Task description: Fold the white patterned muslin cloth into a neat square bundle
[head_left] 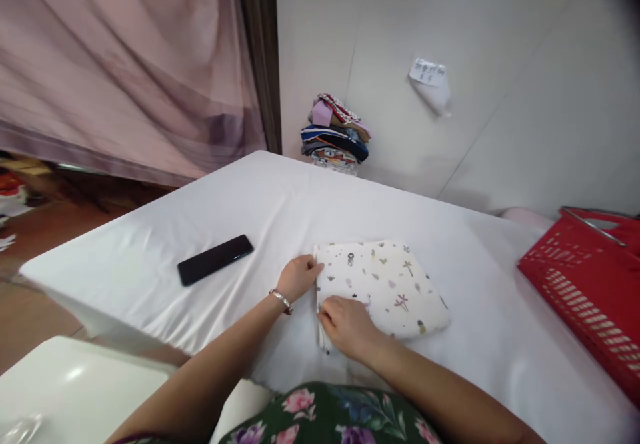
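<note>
A white cloth printed with small plants and animals (385,284) lies folded flat on the white-covered table (200,204). At the cloth's upper left corner, my left hand (299,277) has its fingers closed on the edge. My right hand (347,324) is closed on the same left edge, lower down and closer to my body. A bracelet circles my left wrist. The cloth spreads out to the right of both hands.
A black phone (215,260) lies on the table, left of my hands. Behind the far edge stands a stack of folded clothes (335,131). A red basket (585,291) is at the right edge. A white surface (75,391) sits at the lower left.
</note>
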Demonstrator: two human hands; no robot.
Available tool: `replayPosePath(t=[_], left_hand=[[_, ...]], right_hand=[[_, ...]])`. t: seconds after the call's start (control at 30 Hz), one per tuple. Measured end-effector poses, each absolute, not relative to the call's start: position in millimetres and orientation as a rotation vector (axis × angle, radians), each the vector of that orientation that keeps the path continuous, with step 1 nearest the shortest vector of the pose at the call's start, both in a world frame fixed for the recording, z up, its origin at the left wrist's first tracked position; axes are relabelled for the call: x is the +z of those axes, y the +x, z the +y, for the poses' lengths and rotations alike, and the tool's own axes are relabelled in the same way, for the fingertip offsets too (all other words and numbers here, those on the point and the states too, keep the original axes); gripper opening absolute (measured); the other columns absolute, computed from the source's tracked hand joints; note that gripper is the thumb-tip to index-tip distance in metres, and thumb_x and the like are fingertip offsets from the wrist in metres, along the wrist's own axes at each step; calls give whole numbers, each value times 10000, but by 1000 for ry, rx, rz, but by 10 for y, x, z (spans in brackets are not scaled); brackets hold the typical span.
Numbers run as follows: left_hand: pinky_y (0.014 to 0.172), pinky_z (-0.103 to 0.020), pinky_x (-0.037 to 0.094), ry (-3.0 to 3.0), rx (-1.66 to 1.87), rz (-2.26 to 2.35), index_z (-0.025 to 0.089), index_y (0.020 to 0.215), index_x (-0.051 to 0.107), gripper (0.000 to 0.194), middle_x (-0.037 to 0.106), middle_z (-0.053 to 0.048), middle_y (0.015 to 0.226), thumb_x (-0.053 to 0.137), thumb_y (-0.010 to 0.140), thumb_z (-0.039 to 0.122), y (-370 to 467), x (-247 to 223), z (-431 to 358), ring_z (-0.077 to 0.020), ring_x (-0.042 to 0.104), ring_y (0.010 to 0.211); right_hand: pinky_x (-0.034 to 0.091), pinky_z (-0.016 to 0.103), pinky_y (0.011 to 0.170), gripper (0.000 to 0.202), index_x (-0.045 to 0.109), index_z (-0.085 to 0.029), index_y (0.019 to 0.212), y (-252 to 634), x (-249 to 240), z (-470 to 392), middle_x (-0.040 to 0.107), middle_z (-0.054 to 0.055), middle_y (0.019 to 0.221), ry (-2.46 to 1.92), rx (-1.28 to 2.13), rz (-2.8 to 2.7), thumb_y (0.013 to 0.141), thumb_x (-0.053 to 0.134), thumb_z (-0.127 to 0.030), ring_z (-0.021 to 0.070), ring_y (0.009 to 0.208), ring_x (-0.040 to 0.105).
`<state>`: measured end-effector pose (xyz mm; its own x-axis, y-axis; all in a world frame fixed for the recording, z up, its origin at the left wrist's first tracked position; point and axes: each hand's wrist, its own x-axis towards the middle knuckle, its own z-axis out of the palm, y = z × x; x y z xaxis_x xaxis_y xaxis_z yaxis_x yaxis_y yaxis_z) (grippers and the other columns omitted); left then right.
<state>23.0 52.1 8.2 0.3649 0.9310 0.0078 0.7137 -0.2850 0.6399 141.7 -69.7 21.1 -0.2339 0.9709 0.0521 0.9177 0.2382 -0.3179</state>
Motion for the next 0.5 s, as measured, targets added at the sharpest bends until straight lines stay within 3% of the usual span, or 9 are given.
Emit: replayPosePath(t=[0.07,0.17,0.27,0.4,0.5], left_hand=[[601,-264,393,2188,592,1444,201,692,542,209,591,-8,707,473,801,366,244,151,470,-156,549,668],[803,-314,414,2444,777,1289,200,930,568,222,607,-64,964,426,843,347,318,255,369,-194,554,913],[1013,-384,288,2657,763,1042,195,1141,516,342,512,-90,1242,415,856,354,431,234,346,-232,409,1193],[1066,-484,163,2701,524,1137,183,1280,423,489,362,-90,1394,397,850,415,518,33,465,-271,228,1317],[1069,-497,133,2699,460,1187,195,1324,368,519,288,-65,1434,325,871,444,511,-84,537,-251,173,1338]], right_hand=[[343,252,624,128,532,-192,791,1406,204,-688,616,18,787,-1771,306,-2278,855,439,-253,153,734,557],[368,255,635,154,555,-187,787,1396,209,-687,625,26,791,-1785,310,-2267,854,439,-263,157,724,565],[390,243,660,151,574,-187,785,1420,246,-713,628,19,792,-1720,390,-2225,843,449,-247,149,738,571],[414,205,724,134,596,-210,843,1613,360,-764,625,-11,813,-1485,592,-2166,835,462,-210,111,771,571],[408,232,837,218,588,-214,988,1943,441,-703,627,18,958,-1489,496,-2070,866,409,-240,119,907,558]])
